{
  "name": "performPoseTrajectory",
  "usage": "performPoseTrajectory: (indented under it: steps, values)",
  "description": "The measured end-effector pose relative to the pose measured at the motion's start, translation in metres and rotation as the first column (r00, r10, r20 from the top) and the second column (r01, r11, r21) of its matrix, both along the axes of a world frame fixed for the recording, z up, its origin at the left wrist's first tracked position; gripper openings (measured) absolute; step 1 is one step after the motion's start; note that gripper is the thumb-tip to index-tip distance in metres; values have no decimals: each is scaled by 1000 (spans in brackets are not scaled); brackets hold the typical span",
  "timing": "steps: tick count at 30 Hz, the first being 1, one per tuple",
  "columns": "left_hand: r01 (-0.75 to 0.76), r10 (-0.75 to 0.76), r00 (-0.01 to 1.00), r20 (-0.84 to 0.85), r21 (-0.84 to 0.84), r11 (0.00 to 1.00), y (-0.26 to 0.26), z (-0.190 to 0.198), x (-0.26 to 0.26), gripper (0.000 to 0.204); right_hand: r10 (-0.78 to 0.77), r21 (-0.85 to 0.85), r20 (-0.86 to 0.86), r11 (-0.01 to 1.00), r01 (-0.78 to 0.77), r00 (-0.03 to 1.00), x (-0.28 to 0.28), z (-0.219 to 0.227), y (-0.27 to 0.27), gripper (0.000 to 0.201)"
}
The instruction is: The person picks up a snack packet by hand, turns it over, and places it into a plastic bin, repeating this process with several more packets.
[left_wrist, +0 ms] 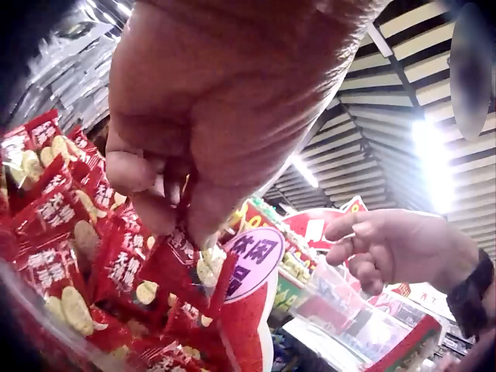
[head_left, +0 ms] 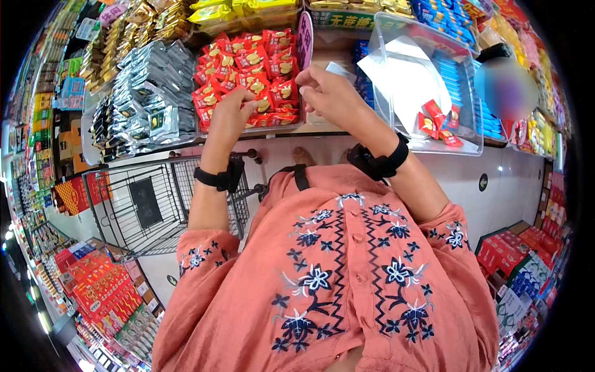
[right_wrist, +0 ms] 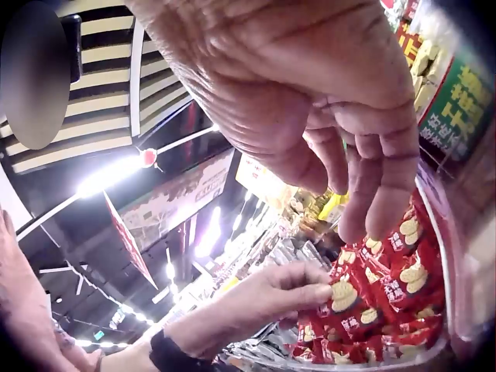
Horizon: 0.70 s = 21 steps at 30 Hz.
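Observation:
A heap of red snack packets (head_left: 245, 62), printed with pale round chips or biscuits, fills a clear bin in front of me. My left hand (head_left: 230, 118) reaches over the near part of this heap. In the left wrist view its thumb and fingers pinch the edge of one red packet (left_wrist: 182, 260), partly covered by the fingers. My right hand (head_left: 338, 99) hovers beside the heap's right edge, fingers loosely bent and nothing held. Several red packets (head_left: 437, 121) lie in a tilted clear plastic bin (head_left: 468, 139) to the right.
Silver packets (head_left: 145, 87) are piled left of the red ones, yellow packs (head_left: 214, 13) behind. A round purple sign (head_left: 305, 37) stands at the heap's right. Below the left counter edge is a wire shopping cart (head_left: 167, 198). Blue packs (head_left: 449, 80) lie near the tilted bin.

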<state>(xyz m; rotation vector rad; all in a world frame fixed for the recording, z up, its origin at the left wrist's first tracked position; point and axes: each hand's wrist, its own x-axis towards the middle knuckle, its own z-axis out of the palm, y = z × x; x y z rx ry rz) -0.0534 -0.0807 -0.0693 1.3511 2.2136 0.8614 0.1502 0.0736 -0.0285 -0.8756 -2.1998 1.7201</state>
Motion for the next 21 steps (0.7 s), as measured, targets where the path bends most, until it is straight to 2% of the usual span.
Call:
performPoseTrajectory:
  steps: [8, 11, 17, 20, 21]
  values:
    - [56, -39, 978, -207, 75, 996, -12, -31, 0, 15, 24, 7, -5, 1000, -24, 1000, -2, -2, -2, 25]
    - [37, -24, 949, -314, 35, 999, -10, -36, 6, 18, 31, 29, -31, 999, -30, 999, -2, -5, -3, 25]
    - [-18, 1, 919, -394, -38, 999, -10, -31, 15, 23, 65, 34, -64, 997, -62, 996, 4, -8, -4, 24]
    - [-39, 27, 909, -416, -18, 999, -10, -37, 18, 26, 80, 20, -92, 997, -78, 993, 10, 3, -5, 23]
    - [-64, 45, 916, -399, -35, 997, -8, -28, 22, 29, 84, 8, -87, 997, -83, 993, 14, 10, -5, 23]
